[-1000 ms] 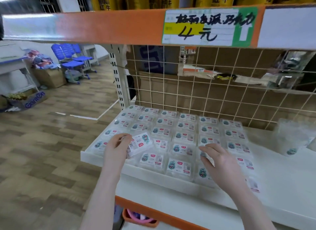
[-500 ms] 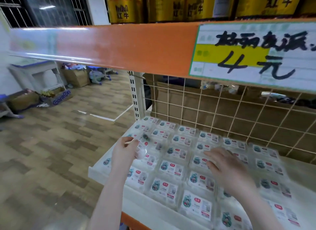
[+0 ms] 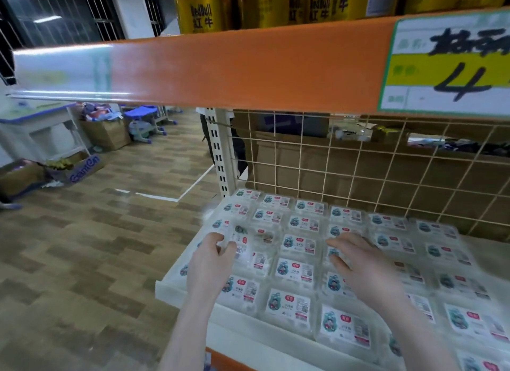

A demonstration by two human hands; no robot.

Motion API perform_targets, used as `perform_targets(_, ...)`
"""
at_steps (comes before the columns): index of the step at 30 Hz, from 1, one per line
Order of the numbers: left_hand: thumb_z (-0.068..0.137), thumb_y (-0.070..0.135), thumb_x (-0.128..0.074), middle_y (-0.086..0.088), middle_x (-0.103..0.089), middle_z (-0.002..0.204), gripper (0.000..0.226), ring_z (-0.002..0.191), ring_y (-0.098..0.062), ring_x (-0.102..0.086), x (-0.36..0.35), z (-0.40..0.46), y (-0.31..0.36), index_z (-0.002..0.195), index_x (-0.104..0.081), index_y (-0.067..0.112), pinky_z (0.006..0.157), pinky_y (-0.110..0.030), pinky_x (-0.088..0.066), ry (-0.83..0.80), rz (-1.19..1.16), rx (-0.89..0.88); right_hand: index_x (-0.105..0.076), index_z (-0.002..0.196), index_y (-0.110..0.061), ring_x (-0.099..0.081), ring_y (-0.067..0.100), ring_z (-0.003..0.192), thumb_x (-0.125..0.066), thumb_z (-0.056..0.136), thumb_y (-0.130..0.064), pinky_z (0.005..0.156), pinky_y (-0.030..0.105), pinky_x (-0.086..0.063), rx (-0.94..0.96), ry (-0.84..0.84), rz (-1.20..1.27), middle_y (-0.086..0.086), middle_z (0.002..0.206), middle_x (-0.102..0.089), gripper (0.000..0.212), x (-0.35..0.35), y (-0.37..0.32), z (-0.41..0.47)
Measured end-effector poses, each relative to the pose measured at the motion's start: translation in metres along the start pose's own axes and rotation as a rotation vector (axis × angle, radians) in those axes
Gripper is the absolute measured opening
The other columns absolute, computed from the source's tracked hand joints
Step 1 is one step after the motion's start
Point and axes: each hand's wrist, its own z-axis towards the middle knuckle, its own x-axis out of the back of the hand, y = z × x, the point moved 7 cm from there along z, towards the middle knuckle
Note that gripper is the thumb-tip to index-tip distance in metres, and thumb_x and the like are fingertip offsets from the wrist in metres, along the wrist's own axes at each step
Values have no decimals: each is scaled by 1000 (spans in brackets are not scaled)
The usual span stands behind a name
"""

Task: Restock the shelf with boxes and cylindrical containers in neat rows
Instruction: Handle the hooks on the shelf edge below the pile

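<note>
Wire mesh backs the white shelf (image 3: 176,288), already tiled with clear labelled boxes. Left hand (image 3: 208,268) pinches one tilted clear plastic box (image 3: 245,249) above the left columns; right hand (image 3: 364,271) rests spread-fingered on neighbours. Probably light, slippery, crushable: hold by its edges.

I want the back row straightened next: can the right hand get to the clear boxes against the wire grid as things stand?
Probably yes. The right hand is open and holds nothing, resting over the middle rows, and the gap beneath the orange shelf edge leaves the way to the back-row boxes free. It would have to pass just over the boxes between.
</note>
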Motion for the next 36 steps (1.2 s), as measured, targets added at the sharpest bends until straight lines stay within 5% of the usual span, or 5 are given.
perform_targets(6, 94, 41, -47, 3, -64, 104, 34, 78, -13, -55, 6, 6, -2, 120, -57, 21, 59, -25, -38, -49, 103, -100, -52, 129, -27, -50, 8, 113, -46, 96, -28, 89, 20, -42, -6, 36, -13, -12, 131, -47, 34, -7, -8, -3)
perform_targets(12, 96, 24, -48, 0, -63, 87, 23, 72, -17, -55, 25, 15, -18, 111, -63, 15, 58, -24, -35, 77, 46, -262, -53, 129, -25, -51, 13, 113, -48, 95, -26, 93, 26, -44, -48, 37, -38, -8, 131, -50, 35, -15, -22, -2)
perform_targets(17, 93, 17, -53, -5, -63, 101, 21, 97, -27, -52, 40, 20, -41, 109, -65, 11, 81, -37, -43, 175, 102, -302, -61, 121, -19, -58, 21, 105, -55, 92, -23, 84, 33, -50, -79, 84, -74, -1, 120, -60, 30, -23, -49, 5)
perform_targets(27, 92, 21, -54, -4, -62, 102, 20, 95, -24, -52, 49, 28, -78, 106, -65, 11, 84, -36, -42, 154, 182, -309, -68, 107, -10, -66, 31, 87, -67, 82, -27, 70, 36, -53, -52, 119, -36, 9, 98, -69, 31, -50, -123, 28)
perform_targets(36, 96, 31, -47, 1, -58, 113, 29, 104, -16, -46, 52, 27, -80, 117, -59, 15, 85, -27, -39, 107, 121, -339, -35, 136, -13, -39, 25, 125, -41, 77, -76, 100, 33, -36, -201, -105, -167, 6, 135, -43, 87, -67, -163, 41)
